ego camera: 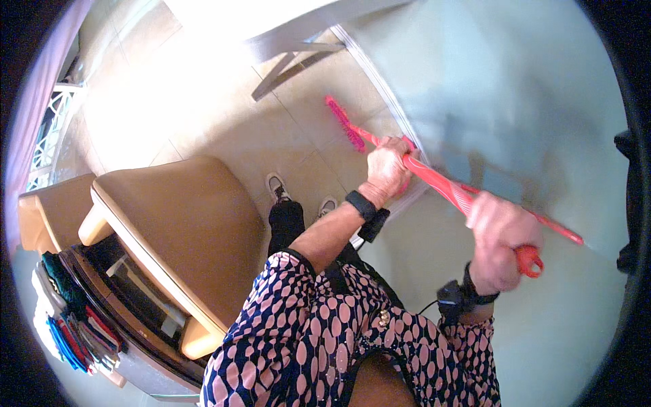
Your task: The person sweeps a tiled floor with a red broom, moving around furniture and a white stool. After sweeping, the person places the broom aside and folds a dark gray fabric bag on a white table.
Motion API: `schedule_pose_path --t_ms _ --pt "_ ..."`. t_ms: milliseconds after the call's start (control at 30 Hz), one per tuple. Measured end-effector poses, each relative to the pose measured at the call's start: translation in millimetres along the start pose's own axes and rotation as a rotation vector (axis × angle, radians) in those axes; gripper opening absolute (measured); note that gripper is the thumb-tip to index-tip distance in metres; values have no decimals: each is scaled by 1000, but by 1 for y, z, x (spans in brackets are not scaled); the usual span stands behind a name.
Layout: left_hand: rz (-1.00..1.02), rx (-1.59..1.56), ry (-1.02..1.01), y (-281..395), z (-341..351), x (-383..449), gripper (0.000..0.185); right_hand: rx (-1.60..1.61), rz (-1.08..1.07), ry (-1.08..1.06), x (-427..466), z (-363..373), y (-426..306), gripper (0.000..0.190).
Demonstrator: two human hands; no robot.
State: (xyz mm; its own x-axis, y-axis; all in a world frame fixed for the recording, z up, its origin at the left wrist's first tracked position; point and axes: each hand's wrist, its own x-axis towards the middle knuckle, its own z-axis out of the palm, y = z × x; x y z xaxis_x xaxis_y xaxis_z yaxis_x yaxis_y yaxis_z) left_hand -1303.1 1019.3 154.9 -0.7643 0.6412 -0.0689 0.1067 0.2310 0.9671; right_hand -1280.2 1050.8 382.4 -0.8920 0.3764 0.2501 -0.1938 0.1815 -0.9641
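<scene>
My left hand (389,165) grips the red handle of a broom (437,180) partway down. Higher up, near the hanging loop at the handle's end, my right hand (503,234) is closed around it and looks blurred. The broom slants down and away to its head with pink bristles (346,124), at the tiled floor. Behind the handle, a second thin red stick (559,229) slopes along the pale wall. Its lower part is hidden by my left hand, where bits of red and pink show.
A brown padded chair (183,219) stands to my left, beside a dark cabinet (137,315) and a pile of folded clothes (76,320). Ahead is a table leg with a slanted brace (295,63). A pale wall (534,102) with a white skirting (376,76) runs close on my right.
</scene>
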Motion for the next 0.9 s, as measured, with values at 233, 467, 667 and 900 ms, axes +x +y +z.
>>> schedule_pose_path --t_ms 233,467,667,900 --pt "-49 -214 351 -36 -9 89 18 -360 -50 -129 40 25 52 14" --pt "-176 -147 13 -122 -56 79 24 -289 2 -404 51 91 122 27" --pt "-39 21 90 -70 -90 27 21 37 -51 -497 50 76 61 28" --pt "-63 165 249 -24 -97 2 22 192 -115 -468 35 49 16 24"
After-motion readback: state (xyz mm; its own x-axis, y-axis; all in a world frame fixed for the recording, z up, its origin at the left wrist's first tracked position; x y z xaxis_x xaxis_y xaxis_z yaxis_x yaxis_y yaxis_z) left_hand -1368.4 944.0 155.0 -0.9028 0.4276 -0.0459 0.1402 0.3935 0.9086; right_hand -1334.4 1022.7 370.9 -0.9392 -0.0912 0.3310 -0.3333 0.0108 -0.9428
